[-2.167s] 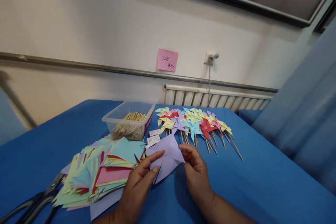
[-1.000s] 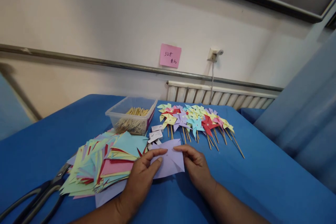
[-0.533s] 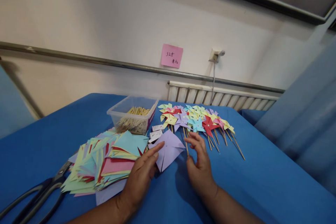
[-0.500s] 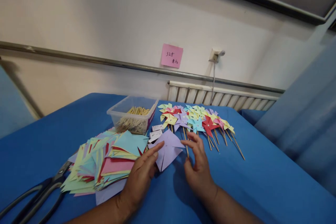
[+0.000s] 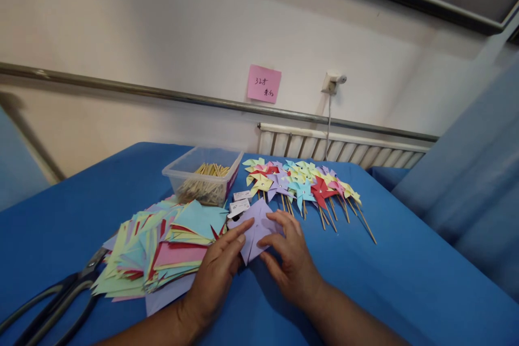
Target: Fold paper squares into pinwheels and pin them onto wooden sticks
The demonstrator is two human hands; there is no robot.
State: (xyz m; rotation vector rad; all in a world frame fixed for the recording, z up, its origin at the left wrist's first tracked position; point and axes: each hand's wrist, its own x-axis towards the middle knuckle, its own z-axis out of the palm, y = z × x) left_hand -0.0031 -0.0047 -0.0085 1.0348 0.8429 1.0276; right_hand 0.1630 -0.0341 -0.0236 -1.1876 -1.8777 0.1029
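A purple paper square with slits cut in from its corners is between my hands, a small mark at its centre. My left hand holds it from the left, index finger lying on top near the middle and the thumb alongside. On the right edge, the bent fingers and thumb of my right hand pinch the paper. Left of my left hand lies a messy pile of coloured paper squares. Two small white boxes sit just behind the purple square.
A clear plastic tub of thin wooden sticks stands behind the pile. Finished paper pinwheels on sticks lie at the back right. Black-handled scissors rest at front left. A blue cloth covers the table, with a radiator beyond.
My right hand has moved left from beside the purple square and closed its fingers on the right side of the paper. My left hand keeps its hold.
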